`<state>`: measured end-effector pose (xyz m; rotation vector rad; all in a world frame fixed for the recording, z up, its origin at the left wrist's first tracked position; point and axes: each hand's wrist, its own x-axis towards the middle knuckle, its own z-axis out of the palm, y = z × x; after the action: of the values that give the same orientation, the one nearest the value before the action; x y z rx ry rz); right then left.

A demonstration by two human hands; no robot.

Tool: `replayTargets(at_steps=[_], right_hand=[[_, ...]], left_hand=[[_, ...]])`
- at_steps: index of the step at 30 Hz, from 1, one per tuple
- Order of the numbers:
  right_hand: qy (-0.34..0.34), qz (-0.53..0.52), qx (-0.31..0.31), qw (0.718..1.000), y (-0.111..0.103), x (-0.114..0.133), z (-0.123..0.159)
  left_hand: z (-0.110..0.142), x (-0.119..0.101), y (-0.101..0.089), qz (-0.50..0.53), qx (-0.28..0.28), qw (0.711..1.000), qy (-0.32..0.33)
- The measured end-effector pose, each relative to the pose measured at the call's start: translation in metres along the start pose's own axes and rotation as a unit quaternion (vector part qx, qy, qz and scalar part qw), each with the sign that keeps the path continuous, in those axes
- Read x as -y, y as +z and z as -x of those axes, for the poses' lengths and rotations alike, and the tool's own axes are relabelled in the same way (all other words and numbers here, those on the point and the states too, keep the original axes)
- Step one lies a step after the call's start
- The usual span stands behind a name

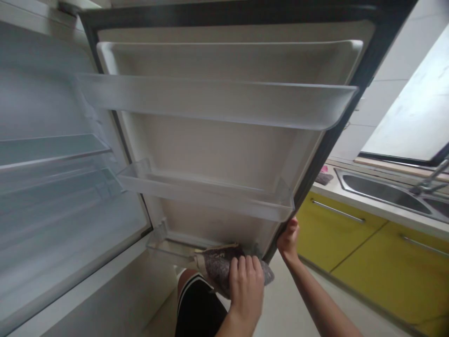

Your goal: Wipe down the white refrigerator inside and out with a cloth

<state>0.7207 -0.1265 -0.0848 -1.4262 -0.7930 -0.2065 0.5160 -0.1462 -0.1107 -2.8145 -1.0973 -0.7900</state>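
Note:
The fridge door (224, 150) stands open in front of me. My left hand (246, 283) is closed on a grey speckled cloth (217, 266), pressing it against the lowest clear door bin (164, 245). My right hand (289, 238) is wrapped around the dark outer edge of the door, low down, just right of the cloth. Above the cloth, the middle door bin (210, 196) and the top door bin (217, 103) hold nothing that I can see.
To the left is the fridge interior with glass shelves (52, 150). At the right, a white counter carries a steel sink (382, 189) and a faucet (433, 180) above yellow cabinets (351, 243). A small dark cloth (323, 178) lies on the counter.

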Motion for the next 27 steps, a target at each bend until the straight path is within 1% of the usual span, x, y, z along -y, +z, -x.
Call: replayTargets(at_steps=[3,5,6,7,9,11,12,13,14,16,18,19,20,21,22,23,24,25,27], right_hand=[[0.012,-0.013,0.001,1.000,-0.001,0.002,0.000],[0.012,-0.018,0.008,1.000,-0.002,0.002,-0.001],[0.010,-0.018,0.010,1.000,-0.002,0.002,-0.001],[0.009,-0.016,0.009,1.000,-0.002,0.001,-0.002],[0.008,-0.010,0.007,1.000,-0.002,0.001,-0.003],[0.006,-0.006,0.005,1.000,-0.002,0.001,-0.003],[0.006,-0.006,0.005,1.000,-0.002,0.001,-0.003],[0.006,-0.006,0.007,1.000,-0.002,0.002,-0.003],[0.007,-0.005,0.009,1.000,-0.003,0.004,-0.004],[0.012,0.010,0.024,1.000,-0.006,0.009,-0.004],[0.010,0.047,0.024,0.999,-0.011,0.020,0.000],[0.006,0.071,0.002,0.997,-0.014,0.027,0.005],[-0.004,0.091,-0.036,0.995,-0.016,0.035,0.012],[-0.024,0.102,-0.082,0.991,-0.019,0.045,0.021],[-0.054,0.095,-0.119,0.987,-0.022,0.054,0.033],[-0.088,0.075,-0.122,0.986,-0.025,0.065,0.045],[-0.121,0.051,-0.085,0.988,-0.027,0.075,0.059],[-0.150,0.034,-0.018,0.988,-0.028,0.084,0.071],[-0.176,0.037,0.131,0.975,-0.032,0.102,0.087]], left_hand=[[-0.016,-0.006,-0.012,0.041,0.117,0.992,-0.022],[-0.028,-0.006,-0.027,0.076,0.187,0.979,-0.038],[-0.035,-0.004,-0.036,0.091,0.207,0.973,-0.049],[-0.041,-0.001,-0.045,0.104,0.217,0.969,-0.062],[-0.053,0.007,-0.061,0.136,0.204,0.965,-0.092],[-0.066,0.020,-0.074,0.203,0.161,0.957,-0.132],[-0.073,0.027,-0.078,0.263,0.135,0.943,-0.152],[-0.079,0.035,-0.082,0.339,0.105,0.918,-0.174],[-0.084,0.044,-0.085,0.422,0.074,0.881,-0.198],[-0.089,0.059,-0.088,0.571,0.016,0.781,-0.252],[-0.087,0.070,-0.088,0.666,-0.024,0.682,-0.302],[-0.083,0.073,-0.089,0.697,-0.029,0.643,-0.317],[-0.078,0.074,-0.090,0.720,-0.024,0.613,-0.324],[-0.073,0.073,-0.092,0.734,-0.011,0.596,-0.324],[-0.068,0.071,-0.096,0.740,0.005,0.595,-0.315],[-0.063,0.066,-0.100,0.738,0.019,0.607,-0.295],[-0.059,0.060,-0.106,0.730,0.028,0.630,-0.262],[-0.057,0.054,-0.112,0.720,0.035,0.658,-0.217],[-0.055,0.041,-0.125,0.689,0.037,0.715,-0.113]])
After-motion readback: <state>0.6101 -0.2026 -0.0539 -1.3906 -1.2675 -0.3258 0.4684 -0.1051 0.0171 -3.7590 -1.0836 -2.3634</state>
